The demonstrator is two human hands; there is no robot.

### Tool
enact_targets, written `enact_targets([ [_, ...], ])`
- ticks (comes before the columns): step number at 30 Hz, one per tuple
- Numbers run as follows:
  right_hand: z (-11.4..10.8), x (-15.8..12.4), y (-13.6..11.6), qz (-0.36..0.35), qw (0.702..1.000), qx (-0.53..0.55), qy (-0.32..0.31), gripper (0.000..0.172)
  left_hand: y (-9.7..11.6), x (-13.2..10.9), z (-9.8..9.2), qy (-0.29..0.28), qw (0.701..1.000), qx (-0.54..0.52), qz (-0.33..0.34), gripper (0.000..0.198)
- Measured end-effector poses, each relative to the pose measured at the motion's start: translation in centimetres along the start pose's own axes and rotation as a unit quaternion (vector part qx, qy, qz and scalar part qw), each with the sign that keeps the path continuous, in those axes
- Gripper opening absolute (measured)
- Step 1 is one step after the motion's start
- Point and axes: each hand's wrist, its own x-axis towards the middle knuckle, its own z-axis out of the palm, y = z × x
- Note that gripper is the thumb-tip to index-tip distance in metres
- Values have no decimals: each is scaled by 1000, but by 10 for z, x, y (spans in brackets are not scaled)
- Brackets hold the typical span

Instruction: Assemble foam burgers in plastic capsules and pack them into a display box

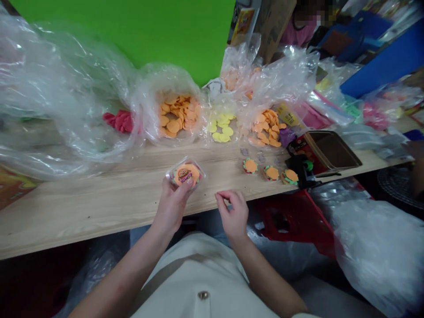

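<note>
Clear round plastic case (185,173) with orange burger-print disc inside, held in left hand (172,207) over the pale wooden surface (99,207), fingers (187,184) clamped on its rim. Right hand (233,216) empty and near, fingers (222,195) curled together at the surface edge. Farther right, three small orange burger discs (271,173); behind, orange felt-like circles (174,117) in a clear plastic bag (145,88).

The orange disc (184,176) showed a brown-and-green burger print, the three round burger pieces (271,173) on the pale wood-grained table (99,212) were orange edged with green and red, and the backdrop (132,31) behind glowed bright green.
</note>
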Motion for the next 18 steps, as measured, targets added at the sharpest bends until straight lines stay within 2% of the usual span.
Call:
enact_targets([
  [2, 2, -2, -8, -15, 999, -2, -33, 12, 1, 1, 1, 0, 1000, 3, 25, 43],
  [3, 5, -1, -12, -1, 998, 20, -59, 13, 0, 0, 2, 3, 1000, 3, 29, 43],
  [7, 28, 14, -21, 126, 970, 165, -129, 18, 0, -4, 4, 15, 1000, 11, 24, 45],
  [10, 39, 21, -22, 143, 943, 251, -166, 20, 12, -6, -8, 7, 999, 33, 27, 48],
  [13, 47, 20, -24, 74, 945, 226, -225, 18, 39, -9, -40, -86, 994, 65, 1, 52],
  [15, 59, 21, -26, 7, 940, 172, -294, 16, 62, -13, -70, -131, 985, 115, -10, 49],
  [17, 77, 23, -26, -57, 912, 129, -386, 17, 91, -17, -103, -120, 978, 171, -14, 41],
  [18, 87, 23, -26, -90, 896, 109, -421, 19, 109, -20, -120, -93, 977, 190, -7, 37],
])
